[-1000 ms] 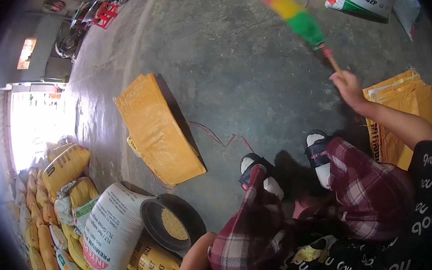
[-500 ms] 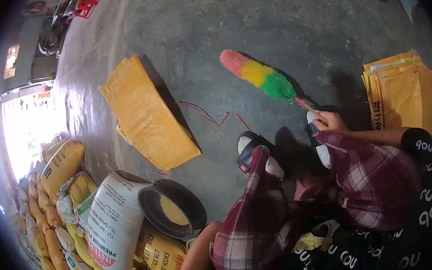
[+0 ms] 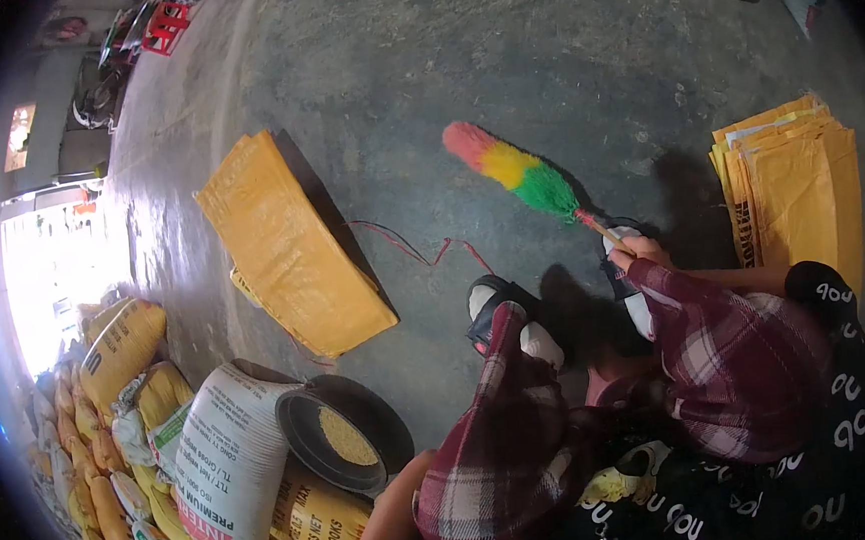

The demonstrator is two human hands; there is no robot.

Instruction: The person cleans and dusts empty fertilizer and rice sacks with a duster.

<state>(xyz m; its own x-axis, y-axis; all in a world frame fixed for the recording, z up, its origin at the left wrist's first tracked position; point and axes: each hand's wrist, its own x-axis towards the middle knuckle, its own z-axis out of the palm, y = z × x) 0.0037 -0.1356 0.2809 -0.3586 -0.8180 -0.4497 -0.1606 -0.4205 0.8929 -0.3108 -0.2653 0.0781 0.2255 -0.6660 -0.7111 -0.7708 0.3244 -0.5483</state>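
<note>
Low over the concrete floor, my right hand clenched the duster handle; light, flat strokes would serve best.

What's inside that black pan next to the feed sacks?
Yellow grain partly covers the bottom of the black pan. It rests among sacks; whatever is beneath is hidden. The right hand holds a duster well away.

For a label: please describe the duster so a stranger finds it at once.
On the grey concrete floor, right of the big yellow sack pile, the right hand holds a thin stick. Its end is the duster: fluffy, banded pink, yellow and green.
</note>
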